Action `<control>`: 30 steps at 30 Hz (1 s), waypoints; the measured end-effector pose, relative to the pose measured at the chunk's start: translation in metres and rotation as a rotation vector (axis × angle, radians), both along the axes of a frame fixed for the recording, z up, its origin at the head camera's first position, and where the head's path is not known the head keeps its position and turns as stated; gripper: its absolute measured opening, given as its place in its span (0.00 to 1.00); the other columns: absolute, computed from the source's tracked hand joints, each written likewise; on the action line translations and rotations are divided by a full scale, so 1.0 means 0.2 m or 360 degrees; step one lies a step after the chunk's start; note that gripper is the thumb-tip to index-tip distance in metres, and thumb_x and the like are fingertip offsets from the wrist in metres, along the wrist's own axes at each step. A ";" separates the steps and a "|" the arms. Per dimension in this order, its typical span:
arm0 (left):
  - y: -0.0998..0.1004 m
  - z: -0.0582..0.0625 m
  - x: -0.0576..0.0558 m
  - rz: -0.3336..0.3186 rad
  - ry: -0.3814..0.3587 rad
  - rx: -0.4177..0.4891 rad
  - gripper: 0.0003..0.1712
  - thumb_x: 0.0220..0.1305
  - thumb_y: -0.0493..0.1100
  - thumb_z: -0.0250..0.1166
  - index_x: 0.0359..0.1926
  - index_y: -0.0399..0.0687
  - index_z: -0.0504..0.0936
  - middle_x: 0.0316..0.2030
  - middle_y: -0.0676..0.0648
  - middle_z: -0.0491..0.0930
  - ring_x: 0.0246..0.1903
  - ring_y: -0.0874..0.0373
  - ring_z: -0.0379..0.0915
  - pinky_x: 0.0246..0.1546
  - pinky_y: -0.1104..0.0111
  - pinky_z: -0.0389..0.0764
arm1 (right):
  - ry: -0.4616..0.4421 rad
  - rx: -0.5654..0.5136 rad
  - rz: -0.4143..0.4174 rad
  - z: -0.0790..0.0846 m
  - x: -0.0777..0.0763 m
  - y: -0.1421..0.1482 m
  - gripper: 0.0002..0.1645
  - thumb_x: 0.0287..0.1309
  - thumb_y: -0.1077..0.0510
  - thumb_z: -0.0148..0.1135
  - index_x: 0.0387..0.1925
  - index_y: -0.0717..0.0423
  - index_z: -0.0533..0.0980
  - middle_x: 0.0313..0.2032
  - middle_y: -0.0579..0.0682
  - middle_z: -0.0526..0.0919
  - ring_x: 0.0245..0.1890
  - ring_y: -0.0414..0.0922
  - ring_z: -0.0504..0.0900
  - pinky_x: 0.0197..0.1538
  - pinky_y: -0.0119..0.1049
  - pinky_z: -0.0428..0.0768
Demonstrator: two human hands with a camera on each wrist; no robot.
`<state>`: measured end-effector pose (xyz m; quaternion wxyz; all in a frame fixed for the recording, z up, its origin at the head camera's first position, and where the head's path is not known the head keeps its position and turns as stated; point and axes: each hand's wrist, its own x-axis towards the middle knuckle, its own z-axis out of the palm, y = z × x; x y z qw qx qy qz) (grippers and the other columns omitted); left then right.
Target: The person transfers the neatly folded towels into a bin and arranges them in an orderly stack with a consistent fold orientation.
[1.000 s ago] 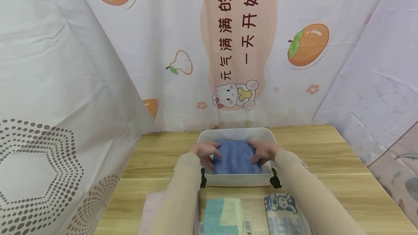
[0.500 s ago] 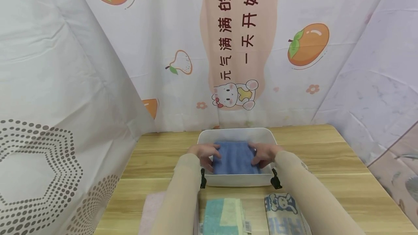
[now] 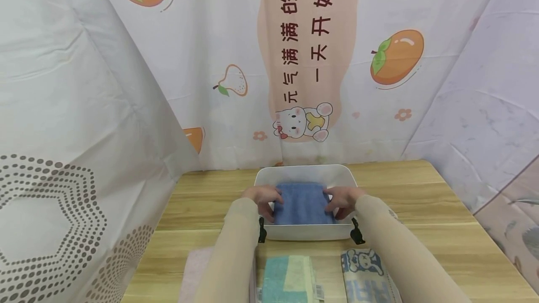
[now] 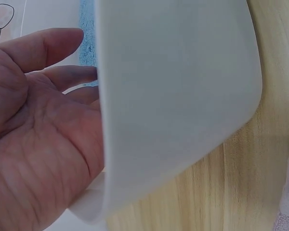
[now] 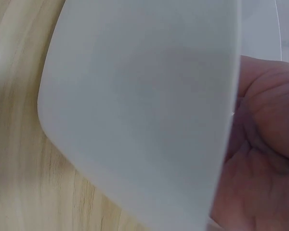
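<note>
A folded blue towel [image 3: 304, 204] lies inside a white plastic bin [image 3: 307, 233] at the back of the table. My left hand [image 3: 265, 199] reaches over the bin's left side, fingertips at the towel's left edge. In the left wrist view, its thumb [image 4: 53, 45] and fingers are spread loosely apart, with a strip of the blue towel behind them. My right hand [image 3: 342, 199] is inside the bin's right side, fingertips at the towel's right edge. The bin wall [image 5: 139, 106] hides its fingers in the right wrist view.
In front of the bin lie a pink towel [image 3: 195, 270], a teal and yellow towel [image 3: 288, 279] and a blue and beige patterned towel [image 3: 367, 275]. My forearms pass over the outer two. A printed curtain [image 3: 236, 120] hangs behind the wooden table [image 3: 417, 195].
The blue towel has settled a little flatter in the bin. The fingers of my right hand have drawn slightly outward from it; my left hand has hardly moved.
</note>
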<state>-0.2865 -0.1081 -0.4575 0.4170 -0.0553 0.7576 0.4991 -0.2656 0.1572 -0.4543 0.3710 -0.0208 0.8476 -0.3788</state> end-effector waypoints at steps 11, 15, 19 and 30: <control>0.01 0.07 0.01 0.0059 0.0046 0.0003 0.40 0.63 0.38 0.56 0.71 0.39 0.46 0.66 0.29 0.49 0.58 0.26 0.56 0.43 0.47 0.76 | 0.0013 -0.0026 -0.0014 0.00 0.01 0.02 0.45 0.58 0.61 0.60 0.70 0.61 0.47 0.56 0.68 0.69 0.36 0.56 0.81 0.41 0.47 0.80; 0.00 0.12 0.02 0.0026 0.0133 0.0009 0.39 0.63 0.40 0.58 0.69 0.36 0.50 0.67 0.33 0.51 0.58 0.28 0.57 0.42 0.48 0.77 | 0.0038 -0.0057 -0.0022 0.01 0.01 0.03 0.44 0.57 0.60 0.61 0.69 0.64 0.49 0.56 0.69 0.69 0.36 0.57 0.81 0.41 0.47 0.80; -0.02 0.16 0.02 -0.0025 0.0157 0.0059 0.35 0.64 0.42 0.59 0.68 0.36 0.56 0.67 0.36 0.52 0.57 0.28 0.59 0.43 0.48 0.76 | 0.0047 -0.0081 -0.0030 0.03 0.02 0.04 0.43 0.57 0.60 0.61 0.68 0.65 0.51 0.55 0.68 0.71 0.37 0.57 0.81 0.41 0.47 0.80; -0.10 0.26 0.03 -0.0162 0.0237 0.0113 0.31 0.65 0.46 0.58 0.66 0.40 0.63 0.62 0.33 0.62 0.53 0.32 0.67 0.40 0.51 0.78 | 0.0098 -0.0182 -0.0034 0.08 0.01 0.08 0.38 0.62 0.58 0.56 0.67 0.67 0.53 0.56 0.66 0.70 0.37 0.57 0.81 0.40 0.47 0.80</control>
